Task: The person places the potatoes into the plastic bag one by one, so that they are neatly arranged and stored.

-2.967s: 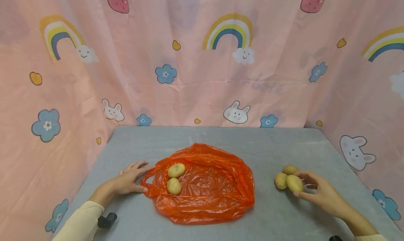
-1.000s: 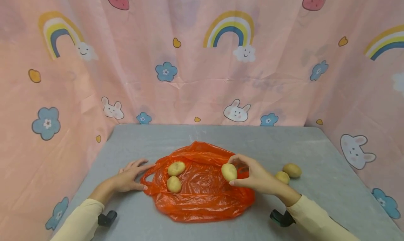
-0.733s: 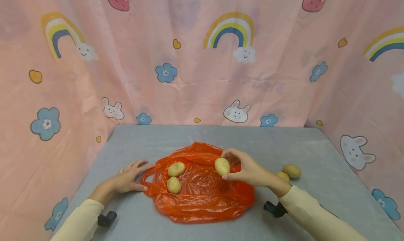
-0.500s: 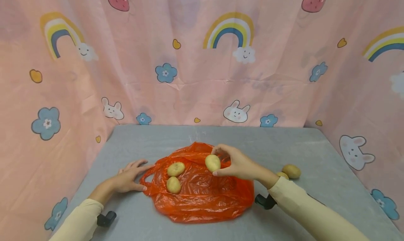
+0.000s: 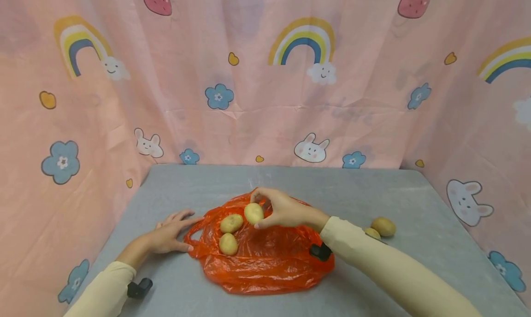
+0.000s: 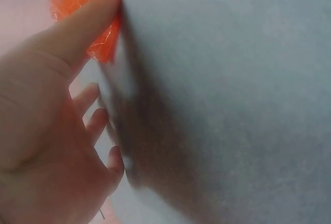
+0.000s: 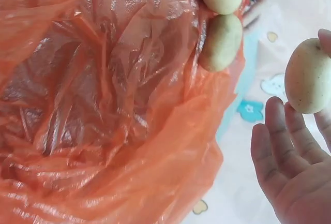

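Observation:
My right hand (image 5: 286, 210) pinches a yellow potato (image 5: 254, 214) between thumb and fingertips over the red plastic bag (image 5: 274, 278). In the right wrist view the held potato (image 7: 307, 81) is raised beside the bag, the other fingers spread beneath it. Two more potatoes, an upper one (image 5: 231, 223) and a lower one (image 5: 228, 244), lie at the bag's left side, close together. My left hand (image 5: 171, 235) rests at the bag's left handle with its fingers spread. The left wrist view shows its thumb (image 6: 85, 25) lying on the red plastic.
On the grey table (image 5: 352, 197), right of the bag, lie a potato (image 5: 383, 226) and a second potato (image 5: 372, 233), partly hidden by the right sleeve (image 5: 373, 261). A pink printed curtain (image 5: 257, 123) encloses the table's back and sides.
From the group at the right, my right hand has picked up a potato and carried it left over the bag, close to the two potatoes there. The left hand has stayed in place.

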A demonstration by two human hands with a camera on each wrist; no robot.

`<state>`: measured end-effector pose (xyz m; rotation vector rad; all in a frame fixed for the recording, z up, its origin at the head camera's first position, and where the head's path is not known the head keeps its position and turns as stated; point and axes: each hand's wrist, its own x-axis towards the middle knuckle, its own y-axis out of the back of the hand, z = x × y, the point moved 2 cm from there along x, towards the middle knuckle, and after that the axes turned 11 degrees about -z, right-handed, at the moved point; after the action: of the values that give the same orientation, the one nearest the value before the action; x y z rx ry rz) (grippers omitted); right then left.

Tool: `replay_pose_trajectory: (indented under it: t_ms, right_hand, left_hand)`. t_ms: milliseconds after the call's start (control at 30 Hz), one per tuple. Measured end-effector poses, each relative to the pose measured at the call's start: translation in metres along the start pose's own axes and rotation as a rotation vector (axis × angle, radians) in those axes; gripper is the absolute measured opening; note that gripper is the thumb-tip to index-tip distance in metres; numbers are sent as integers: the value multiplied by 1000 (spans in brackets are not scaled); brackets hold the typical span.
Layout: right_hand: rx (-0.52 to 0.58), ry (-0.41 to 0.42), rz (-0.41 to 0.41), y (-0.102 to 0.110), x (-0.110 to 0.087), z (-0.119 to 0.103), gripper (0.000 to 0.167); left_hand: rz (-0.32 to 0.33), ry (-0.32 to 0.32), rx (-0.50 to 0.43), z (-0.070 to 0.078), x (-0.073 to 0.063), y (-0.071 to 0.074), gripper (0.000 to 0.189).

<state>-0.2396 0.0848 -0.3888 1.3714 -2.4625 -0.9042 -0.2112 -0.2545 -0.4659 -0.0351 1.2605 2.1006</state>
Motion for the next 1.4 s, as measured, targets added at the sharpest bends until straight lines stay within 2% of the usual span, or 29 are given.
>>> replay_pose_trajectory:
  t_ms: [300,700,1067,1400]
  right_hand:
    - [-140,-126,-127,-30,21,12,41]
    - [-241,-281,-103,-45,27,15,43]
    - [-258,-331,-99,-52,33,13,45]
    - [-271,-331,-118,-57,32,15,45]
  left_hand:
    - [-18,22,14,1,1,-2,80]
    - [-20,39,5,1,2,0,81]
    - [-14,34,11,1,2,0,81]
    - [-13,46,4,2,2,0,81]
